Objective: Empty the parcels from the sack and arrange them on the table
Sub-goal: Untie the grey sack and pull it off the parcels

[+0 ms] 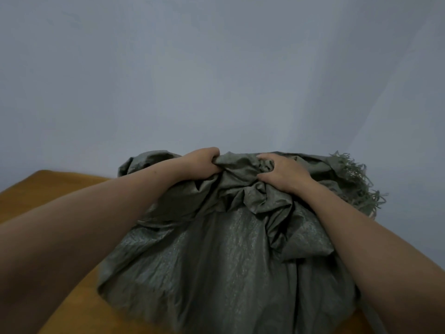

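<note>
One sack [228, 249], grey-green woven cloth, crumpled, lying on the table [36, 194] across the middle and right of the view, far end bunched into tight folds. Contents hidden under the cloth; shapes beneath not to be made out. Near end of sack cut off by the lower edge of the view.

Frayed fringe [356, 182] of loose threads at the far right corner of the sack.

Left hand [204, 161]: fist clenched on a gathered fold at the far end, fingertips buried in cloth. Right hand [281, 174]: near it but not touching, fingers spread and curled, digging into the same bunch.

Both forearms bare, running out of view below.

Table: orange-brown top showing to the left of the sack, far edge seen against the wall [216, 68]; right side covered by the sack, edge there unseen.

Wall: plain pale blue-grey, filling the upper half.
</note>
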